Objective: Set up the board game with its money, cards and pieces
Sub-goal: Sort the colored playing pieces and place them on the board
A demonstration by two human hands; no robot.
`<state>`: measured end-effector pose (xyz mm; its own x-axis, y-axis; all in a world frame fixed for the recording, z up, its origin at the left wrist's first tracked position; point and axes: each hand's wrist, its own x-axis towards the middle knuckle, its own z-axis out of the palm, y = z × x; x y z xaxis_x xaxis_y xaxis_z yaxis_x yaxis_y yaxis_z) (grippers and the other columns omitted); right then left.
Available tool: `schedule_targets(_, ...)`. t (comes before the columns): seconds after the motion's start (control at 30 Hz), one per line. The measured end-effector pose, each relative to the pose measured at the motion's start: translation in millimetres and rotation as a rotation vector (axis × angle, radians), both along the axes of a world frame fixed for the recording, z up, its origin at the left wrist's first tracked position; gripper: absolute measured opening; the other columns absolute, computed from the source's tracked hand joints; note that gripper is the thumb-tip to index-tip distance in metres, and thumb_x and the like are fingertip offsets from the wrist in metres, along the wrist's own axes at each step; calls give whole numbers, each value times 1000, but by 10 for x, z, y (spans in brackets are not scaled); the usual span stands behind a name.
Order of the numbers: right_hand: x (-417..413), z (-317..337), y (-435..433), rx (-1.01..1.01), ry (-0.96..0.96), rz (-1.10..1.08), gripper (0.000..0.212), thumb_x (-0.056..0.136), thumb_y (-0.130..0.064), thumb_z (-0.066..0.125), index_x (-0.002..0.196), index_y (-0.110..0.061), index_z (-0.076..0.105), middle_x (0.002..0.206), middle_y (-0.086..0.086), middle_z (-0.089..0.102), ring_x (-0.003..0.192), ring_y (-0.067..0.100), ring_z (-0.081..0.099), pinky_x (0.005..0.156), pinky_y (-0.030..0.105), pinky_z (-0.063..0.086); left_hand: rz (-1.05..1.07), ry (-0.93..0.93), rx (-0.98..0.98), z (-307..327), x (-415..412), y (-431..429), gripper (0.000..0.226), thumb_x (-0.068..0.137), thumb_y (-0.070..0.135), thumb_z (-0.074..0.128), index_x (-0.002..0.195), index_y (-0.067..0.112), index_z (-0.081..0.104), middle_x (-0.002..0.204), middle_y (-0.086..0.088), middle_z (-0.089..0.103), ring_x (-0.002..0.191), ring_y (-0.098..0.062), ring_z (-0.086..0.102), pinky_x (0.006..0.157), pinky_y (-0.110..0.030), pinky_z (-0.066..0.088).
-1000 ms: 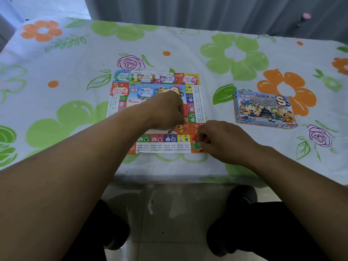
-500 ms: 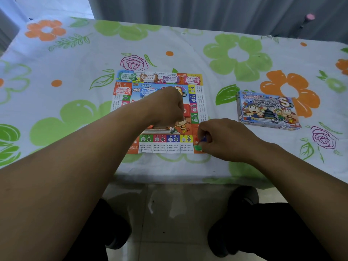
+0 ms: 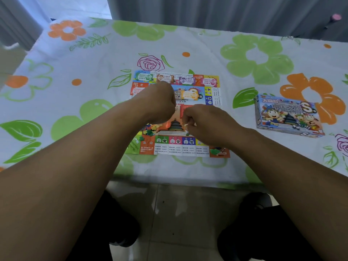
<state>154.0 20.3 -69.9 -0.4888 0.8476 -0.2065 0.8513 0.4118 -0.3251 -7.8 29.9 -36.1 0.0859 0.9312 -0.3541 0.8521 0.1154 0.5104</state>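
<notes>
We are working over the game board point(image 3: 178, 113), which is lying flat near the front edge of the surface point(image 3: 94, 59), with money notes and cards already laid along its far and left borders. Our right hand point(image 3: 205, 125) is hovering over the board's middle, its grip pinched together on a small pale piece point(image 3: 186, 126) at the fingertips; what kind of piece it is, we cannot tell. Our left hand point(image 3: 158, 104) is curled into a closed fist just beside it, and we cannot tell whether it is holding anything. A loose heap of small coloured pieces point(image 3: 150, 129) is sitting on the board toward its front-left corner, and a green piece point(image 3: 214, 152) is resting on the front-right corner square. The game box point(image 3: 288, 115) is lying well apart, toward the surface's right edge.

We judge we are in the piece-placing step, with money and cards largely done. The next move is likely calling for lowering the pinched piece onto its square and releasing it gently so nothing nearby gets knocked.
</notes>
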Motion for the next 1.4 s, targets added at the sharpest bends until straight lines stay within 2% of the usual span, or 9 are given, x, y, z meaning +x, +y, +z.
schedule_targets(0.17,-314,-153,76,-12,10,14,33,98,-19,55,130,-25,59,119,6,66,95,23,62,73,33,49,32,-12,-8,22,-136,-3,18,93,-1,53,104,-2,68,99,-19,72,91,-31,72,79,-52,60)
schedule_targets(0.27,-426,-259,97,9,-30,31,40,99,-13,52,135,-30,56,117,7,65,86,23,61,69,34,53,30,-3,-2,30,-205,-11,18,91,0,55,101,-1,69,96,-19,73,88,-31,73,78,-52,60)
schedule_targets(0.37,-474,-305,118,26,-48,18,38,98,-9,53,129,-30,59,112,6,65,87,26,64,73,39,58,35,0,-2,30,-265,-27,17,91,0,55,101,0,69,94,-17,73,87,-30,73,76,-52,60)
schedule_targets(0.57,-503,-315,131,60,-85,32,14,99,-15,54,106,-21,65,93,4,65,79,23,61,67,33,53,37,4,1,44,-305,-44,18,93,-1,54,106,1,67,97,-15,73,89,-30,72,78,-47,61)
schedule_targets(0.77,-400,-192,124,50,-34,26,18,99,-13,54,109,-18,69,101,6,68,86,25,63,71,36,54,24,-2,-3,34,-251,-29,18,93,-2,54,104,-2,68,102,-21,72,92,-32,72,78,-49,60)
schedule_targets(0.9,-172,-11,89,62,13,16,21,101,-21,53,106,-20,73,106,2,66,91,23,62,74,39,54,4,-15,-3,40,-148,-5,17,93,-2,55,102,-3,69,99,-21,72,92,-33,72,79,-51,60)
schedule_targets(1.07,192,189,37,53,71,-72,12,97,-28,60,101,-22,70,101,-3,66,93,20,61,78,37,50,-57,-16,6,62,64,-8,19,94,-2,52,104,-5,68,102,-21,72,93,-32,72,81,-50,60)
schedule_targets(1.2,421,284,-24,31,79,-128,8,95,-23,64,96,-16,68,96,0,68,82,19,63,77,37,52,-116,-1,-14,25,212,18,22,92,-1,53,106,-10,68,90,-20,69,77,-30,66,70,-41,56)
schedule_targets(1.4,697,268,-133,-4,70,-133,5,93,-20,66,94,-16,68,91,-2,68,84,17,63,73,34,51,-178,43,13,23,409,2,19,95,3,55,106,0,71,105,-16,72,96,-29,69,88,-45,57)
